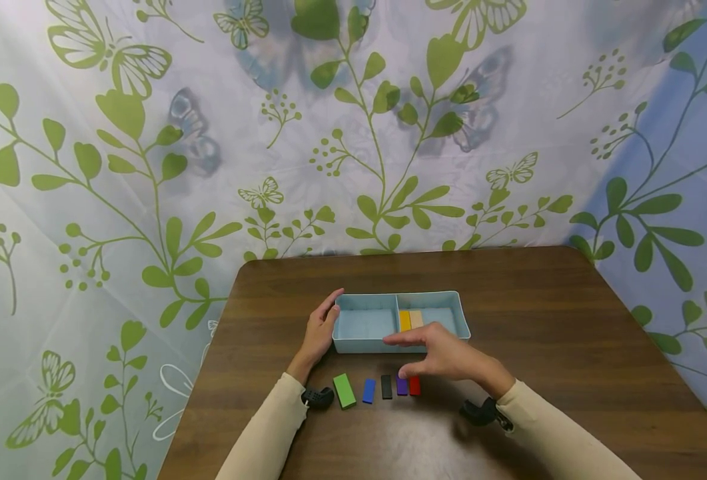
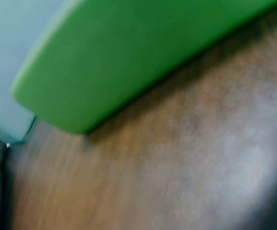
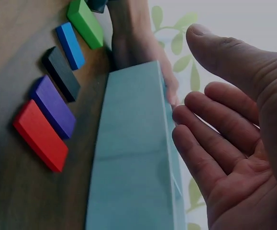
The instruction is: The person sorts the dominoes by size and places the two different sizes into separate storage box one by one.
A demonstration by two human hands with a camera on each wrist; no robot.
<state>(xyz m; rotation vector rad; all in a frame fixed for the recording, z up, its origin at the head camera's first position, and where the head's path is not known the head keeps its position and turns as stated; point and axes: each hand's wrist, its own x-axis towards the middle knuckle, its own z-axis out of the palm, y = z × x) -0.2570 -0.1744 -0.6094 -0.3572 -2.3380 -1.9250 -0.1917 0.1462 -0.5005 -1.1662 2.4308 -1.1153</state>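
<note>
A light blue two-compartment box (image 1: 365,345) stands on the table. My left hand (image 1: 319,333) rests against its left side, fingers reaching along the wall. In the head view, my right hand (image 1: 446,353) hovers over the box's front edge, thumb and fingers apart, holding nothing. A yellow block (image 1: 404,321) and a beige block (image 1: 416,319) lie in the right compartment. In front of the box are a green block (image 1: 344,391), a blue block (image 1: 368,391), a black block (image 1: 386,387), a purple block (image 1: 402,385) partly behind my thumb, and a red block (image 1: 414,385).
The brown wooden table (image 1: 545,320) extends to both sides of the box. Behind it hangs a curtain (image 1: 305,147) printed with leaves and butterflies. Dark wrist cameras sit under both sleeves, the left one (image 1: 318,399) close beside the green block.
</note>
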